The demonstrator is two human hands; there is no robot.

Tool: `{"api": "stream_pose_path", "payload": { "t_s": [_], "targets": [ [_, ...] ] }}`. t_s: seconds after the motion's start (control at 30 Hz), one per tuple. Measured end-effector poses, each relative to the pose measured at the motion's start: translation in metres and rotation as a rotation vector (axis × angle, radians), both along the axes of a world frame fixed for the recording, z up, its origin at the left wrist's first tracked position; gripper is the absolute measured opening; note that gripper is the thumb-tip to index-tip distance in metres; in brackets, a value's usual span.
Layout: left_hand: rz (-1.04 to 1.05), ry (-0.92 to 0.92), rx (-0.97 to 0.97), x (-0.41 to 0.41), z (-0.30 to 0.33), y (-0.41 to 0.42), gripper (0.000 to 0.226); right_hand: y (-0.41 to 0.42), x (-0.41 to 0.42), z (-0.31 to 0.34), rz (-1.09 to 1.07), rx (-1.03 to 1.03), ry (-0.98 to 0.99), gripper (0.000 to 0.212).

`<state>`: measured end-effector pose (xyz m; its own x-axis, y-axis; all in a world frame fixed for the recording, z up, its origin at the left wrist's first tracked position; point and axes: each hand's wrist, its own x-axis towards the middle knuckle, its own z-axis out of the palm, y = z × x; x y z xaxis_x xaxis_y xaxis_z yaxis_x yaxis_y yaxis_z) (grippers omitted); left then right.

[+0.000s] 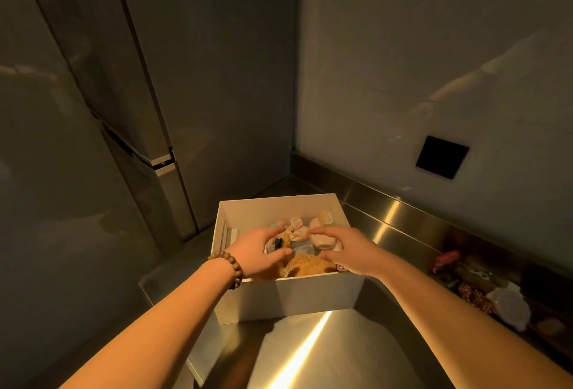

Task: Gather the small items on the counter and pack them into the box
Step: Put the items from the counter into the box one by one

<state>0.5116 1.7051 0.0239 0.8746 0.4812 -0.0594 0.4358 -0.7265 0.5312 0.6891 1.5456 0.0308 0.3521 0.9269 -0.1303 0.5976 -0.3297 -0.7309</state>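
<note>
Both hands are down inside the white box point(288, 295), the left hand point(257, 252) and right hand point(350, 252) slightly apart with fingers loosely spread, cupping the pile of scrunchies point(296, 230) and small bits without clamping any. Much seems packed; a cluster of small items point(483, 289) remains further right on the steel desk point(310, 354), beside a grey fridge point(124, 109) in dim light

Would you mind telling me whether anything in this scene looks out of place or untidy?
Nothing looks spilled or damaged. The white box sits upright on the steel counter, and both hands, left hand and right hand, are over its contents. A loose cluster of small items lies unpacked on the counter at the right.
</note>
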Motion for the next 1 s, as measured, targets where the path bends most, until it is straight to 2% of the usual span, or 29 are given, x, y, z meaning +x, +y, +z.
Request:
{"api": "stream_pose_path", "payload": {
  "t_s": [0.1, 0.23, 0.33, 0.53, 0.67, 0.83, 1.0],
  "targets": [
    [-0.031, -0.093, 0.084, 0.019, 0.01, -0.023, 0.055, -0.026, 0.002, 0.01, -0.068, 0.09, -0.048, 0.051],
    [-0.058, -0.141, 0.17, 0.051, 0.015, -0.063, 0.058, -0.074, 0.013, 0.018, -0.192, 0.114, -0.222, 0.05],
    [-0.064, -0.221, 0.255, 0.079, 0.014, -0.105, 0.06, -0.122, 0.026, 0.019, -0.273, 0.092, -0.217, 0.049],
    [-0.214, -0.275, 0.216, 0.132, -0.004, -0.192, 0.067, -0.222, 0.056, 0.003, -0.442, 0.127, -0.189, 0.041],
    [-0.32, -0.208, 0.159, 0.161, -0.027, -0.248, 0.072, -0.29, 0.078, -0.02, -0.594, 0.102, -0.205, 0.045],
    [-0.401, -0.078, 0.098, 0.191, -0.063, -0.294, 0.085, -0.36, 0.094, -0.054, -0.709, -0.077, -0.246, 0.053],
    [-0.382, 0.093, 0.05, 0.211, -0.1, -0.313, 0.099, -0.402, 0.101, -0.09, -0.831, -0.339, -0.234, 0.063]
  ]
}}
